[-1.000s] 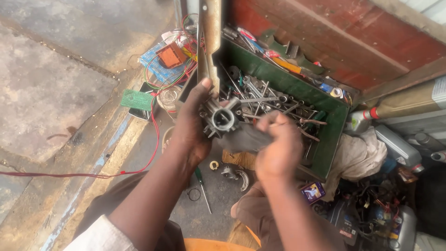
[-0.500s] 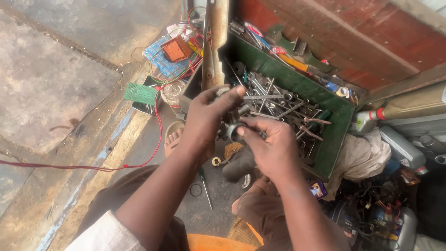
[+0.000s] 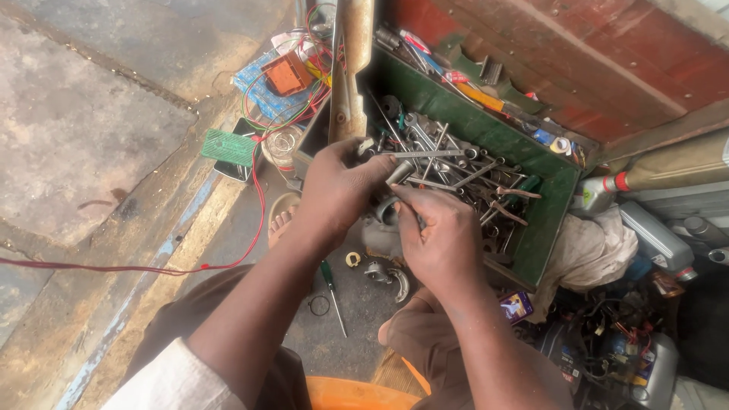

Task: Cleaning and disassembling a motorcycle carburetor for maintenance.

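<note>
My left hand (image 3: 339,188) and my right hand (image 3: 439,237) meet over the near edge of a green toolbox (image 3: 544,228). Between them is a grey metal engine part (image 3: 382,228), mostly hidden by the hands. The left hand grips its upper side. My right hand's thumb and fingers pinch a small metal socket or tube (image 3: 400,173) at the part's top. The toolbox holds several loose spanners and sockets (image 3: 456,163).
On the concrete floor below lie a green-handled screwdriver (image 3: 331,292), a small ring, and metal clamp pieces (image 3: 389,276). A bundle of wires with an orange block (image 3: 287,74) sits at the back left. Rags, plastic bottles (image 3: 659,241) and clutter fill the right side.
The round face of the metal part was exposed between the hands earlier; both hands have since closed over it, and the right hand now pinches a small socket at its top.
</note>
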